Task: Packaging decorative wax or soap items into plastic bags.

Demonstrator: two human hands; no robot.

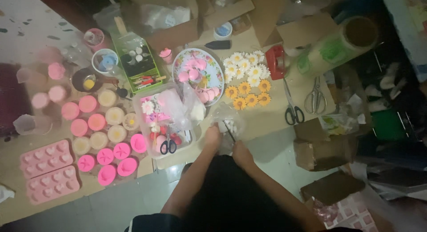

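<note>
Viewed from above, in dim light. Left hand and right hand brought close together over a crinkled clear plastic bag at the near edge of the cardboard work surface; both hands touching the bag, fingers curled about it, exact grip not discernible owing to blur. A thin dark stick-like item seen between the hands, its holder impossible to tell. Just left of the bag: a clear plastic tub of small decorations, with black-handled scissors at its near end. Beyond the bag: a floral plate bearing pink pieces, and beside it rows of white and orange daisy shapes. Far left: round pink and cream casts and two pink heart moulds. To the right: further scissors.
</note>
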